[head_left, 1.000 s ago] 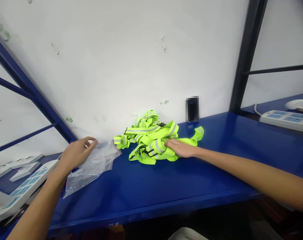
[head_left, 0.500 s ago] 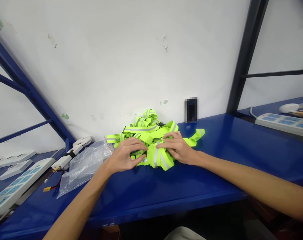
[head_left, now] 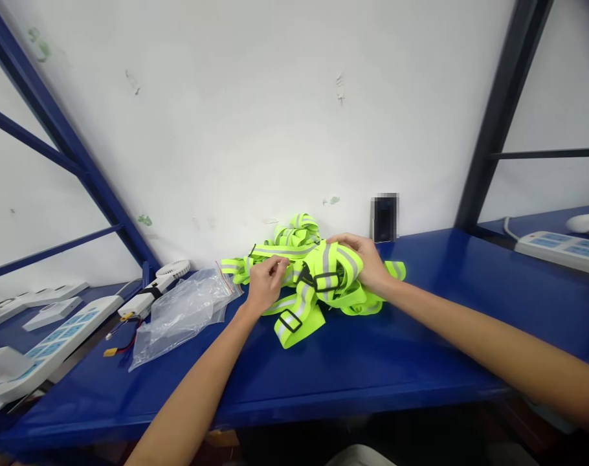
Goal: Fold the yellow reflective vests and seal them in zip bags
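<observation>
A heap of neon yellow-green reflective straps (head_left: 294, 237) with silver stripes lies on the blue table against the wall. My right hand (head_left: 369, 262) wraps around the right side of a bundled reflective vest made of such straps (head_left: 340, 265), thumb hidden behind it. Black buckles show on the bundle, and one strap end with a black slider (head_left: 290, 320) hangs toward the table front. My left hand (head_left: 268, 283) is closed, its fingertips pinched at a strap on the left side of the bundle; the exact grip is partly hidden.
Clear plastic bags (head_left: 188, 317) lie left of the heap, beside a white handheld fan (head_left: 173, 268) and a yellow connector with wires (head_left: 111, 352). Power strips (head_left: 56, 343) stand farther left and right. A dark pixelated object (head_left: 384, 219) leans on the wall.
The bundle has been lifted and turned, bringing its black buckles and a strap end into sight. My right hand has moved around its right side; my left fingers have closed. The view has shifted slightly.
</observation>
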A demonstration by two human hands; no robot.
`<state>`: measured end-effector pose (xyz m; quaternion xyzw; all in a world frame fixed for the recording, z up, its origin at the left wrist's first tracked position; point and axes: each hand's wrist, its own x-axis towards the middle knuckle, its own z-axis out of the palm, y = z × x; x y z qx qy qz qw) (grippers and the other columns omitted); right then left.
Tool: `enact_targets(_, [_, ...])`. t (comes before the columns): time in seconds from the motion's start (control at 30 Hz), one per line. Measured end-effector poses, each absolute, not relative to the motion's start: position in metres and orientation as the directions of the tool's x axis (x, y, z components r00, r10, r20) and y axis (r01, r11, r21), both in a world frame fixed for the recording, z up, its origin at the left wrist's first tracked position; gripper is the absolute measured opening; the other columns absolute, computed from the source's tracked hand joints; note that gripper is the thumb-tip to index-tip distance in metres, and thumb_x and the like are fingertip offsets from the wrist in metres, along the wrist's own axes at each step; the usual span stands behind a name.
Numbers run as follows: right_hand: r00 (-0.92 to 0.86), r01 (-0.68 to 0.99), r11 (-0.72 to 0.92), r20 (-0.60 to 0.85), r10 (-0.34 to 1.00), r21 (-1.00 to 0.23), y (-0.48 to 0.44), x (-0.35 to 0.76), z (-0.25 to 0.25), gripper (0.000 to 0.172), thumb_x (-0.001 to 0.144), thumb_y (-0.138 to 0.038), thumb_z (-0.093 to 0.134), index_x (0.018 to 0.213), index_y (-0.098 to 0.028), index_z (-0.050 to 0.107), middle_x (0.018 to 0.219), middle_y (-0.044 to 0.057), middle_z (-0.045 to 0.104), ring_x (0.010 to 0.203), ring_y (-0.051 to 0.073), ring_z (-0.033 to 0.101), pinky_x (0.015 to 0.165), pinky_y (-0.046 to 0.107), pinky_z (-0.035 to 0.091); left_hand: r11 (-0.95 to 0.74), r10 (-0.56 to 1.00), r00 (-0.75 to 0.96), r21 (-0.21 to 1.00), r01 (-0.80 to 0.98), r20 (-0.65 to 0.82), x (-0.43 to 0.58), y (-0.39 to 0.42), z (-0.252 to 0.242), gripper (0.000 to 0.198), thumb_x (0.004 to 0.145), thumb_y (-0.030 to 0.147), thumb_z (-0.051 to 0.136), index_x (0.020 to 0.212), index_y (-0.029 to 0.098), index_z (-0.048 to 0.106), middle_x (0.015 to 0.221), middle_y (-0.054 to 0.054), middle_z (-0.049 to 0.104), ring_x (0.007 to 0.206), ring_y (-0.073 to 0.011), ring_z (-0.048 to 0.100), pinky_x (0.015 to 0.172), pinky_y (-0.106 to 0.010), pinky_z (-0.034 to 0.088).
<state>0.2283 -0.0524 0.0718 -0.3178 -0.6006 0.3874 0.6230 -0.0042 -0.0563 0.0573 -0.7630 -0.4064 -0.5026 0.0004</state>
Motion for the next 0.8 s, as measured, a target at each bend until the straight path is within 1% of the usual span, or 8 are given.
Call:
enact_targets(0.1, [-0.073, -0.17, 0.351, 0.367, 0.927, -0.921, -0.049, 0.223, 0.076, 0.023, 0.079, -0.033, 0.056, 0.083, -0.019, 0.073, 0.099, 0.006, 0.072, 0.092, 0.025, 0.065, 0.08, 0.036, 0.053, -0.645, 0.68, 0.217, 0.43, 0.632, 0.7, -0.01, -0.055, 0.053, 0.038, 0.095, 0.041, 0.047, 0.079, 0.015, 0.069, 0.049, 0.005, 0.041, 0.046, -0.0086, 0.034, 0.049, -0.024, 0.028])
enact_targets(0.23, [-0.155, 0.129, 0.462, 0.443, 0.883, -0.877, -0.063, 0.222, 0.074, 0.028, 0.079, -0.036, 0.062, 0.102, -0.02, 0.067, 0.115, 0.008, 0.065, 0.102, 0.027, 0.062, 0.09, 0.041, 0.051, -0.663, 0.663, 0.292, 0.36, 0.657, 0.689, -0.008, -0.055, 0.045, 0.035, 0.096, 0.039, 0.045, 0.085, 0.016, 0.07, 0.05, 0.004, 0.048, 0.046, -0.0093, 0.041, 0.051, -0.024, 0.032])
enact_targets(0.3, [-0.219, 0.291, 0.646, 0.608, 0.763, -0.706, -0.073, 0.224, 0.071, 0.046, 0.079, -0.025, 0.063, 0.124, -0.023, 0.056, 0.122, 0.009, 0.058, 0.104, 0.025, 0.059, 0.092, 0.043, 0.049, -0.681, 0.622, 0.277, 0.332, 0.653, 0.732, -0.006, -0.056, 0.044, 0.033, 0.097, 0.035, 0.044, 0.089, 0.017, 0.07, 0.053, 0.003, 0.054, 0.048, -0.0103, 0.047, 0.053, -0.023, 0.036])
enact_targets(0.4, [-0.417, 0.346, 0.87, 0.773, 0.477, -0.351, -0.081, 0.226, 0.062, 0.064, 0.082, -0.01, 0.053, 0.142, -0.025, 0.038, 0.119, 0.011, 0.055, 0.103, 0.023, 0.058, 0.086, 0.041, 0.053, -0.717, 0.458, 0.191, 0.233, 0.657, 0.868, -0.007, -0.062, 0.049, 0.029, 0.096, 0.029, 0.044, 0.088, 0.018, 0.07, 0.07, -0.003, 0.065, 0.065, -0.0146, 0.059, 0.064, -0.027, 0.045])
enact_targets(0.5, [-0.561, 0.268, 0.962, 0.803, 0.203, -0.055, -0.079, 0.229, 0.055, 0.054, 0.081, 0.0, 0.044, 0.129, -0.024, 0.053, 0.11, 0.011, 0.056, 0.108, 0.023, 0.059, 0.088, 0.041, 0.054, -0.705, 0.227, 0.198, 0.021, 0.709, 0.953, -0.01, -0.068, 0.056, 0.02, 0.089, 0.025, 0.051, 0.088, 0.02, 0.071, 0.086, -0.008, 0.065, 0.087, -0.0218, 0.059, 0.082, -0.038, 0.046])
enact_targets(0.6, [-0.552, 0.25, 0.962, 0.832, 0.051, 0.107, -0.074, 0.231, 0.051, 0.043, 0.081, 0.004, 0.042, 0.102, -0.025, 0.066, 0.112, 0.009, 0.059, 0.124, 0.025, 0.052, 0.105, 0.053, 0.044, -0.7, 0.135, 0.289, -0.115, 0.705, 0.948, -0.012, -0.073, 0.06, 0.02, 0.084, 0.018, 0.056, 0.096, 0.024, 0.071, 0.092, -0.009, 0.063, 0.094, -0.0245, 0.056, 0.088, -0.044, 0.044])
enact_targets(0.7, [-0.463, 0.324, 0.943, 0.882, 0.093, 0.07, -0.068, 0.233, 0.046, 0.036, 0.08, 0.002, 0.048, 0.086, -0.026, 0.07, 0.132, 0.007, 0.053, 0.132, 0.028, 0.045, 0.105, 0.055, 0.044, -0.781, 0.192, 0.389, -0.1, 0.616, 0.901, -0.008, -0.076, 0.062, 0.033, 0.084, 0.014, 0.056, 0.111, 0.028, 0.066, 0.11, -0.009, 0.064, 0.106, -0.0243, 0.057, 0.094, -0.044, 0.045])
enact_targets(0.8, [-0.393, 0.369, 0.929, 0.902, 0.176, -0.021, -0.061, 0.235, 0.039, 0.04, 0.078, 0.002, 0.045, 0.088, -0.026, 0.073, 0.132, 0.007, 0.054, 0.118, 0.025, 0.058, 0.088, 0.041, 0.056, -0.865, 0.217, 0.437, -0.036, 0.501, 0.873, -0.003, -0.078, 0.061, 0.042, 0.081, 0.019, 0.061, 0.123, 0.026, 0.059, 0.121, -0.01, 0.061, 0.114, -0.025, 0.056, 0.098, -0.043, 0.045])
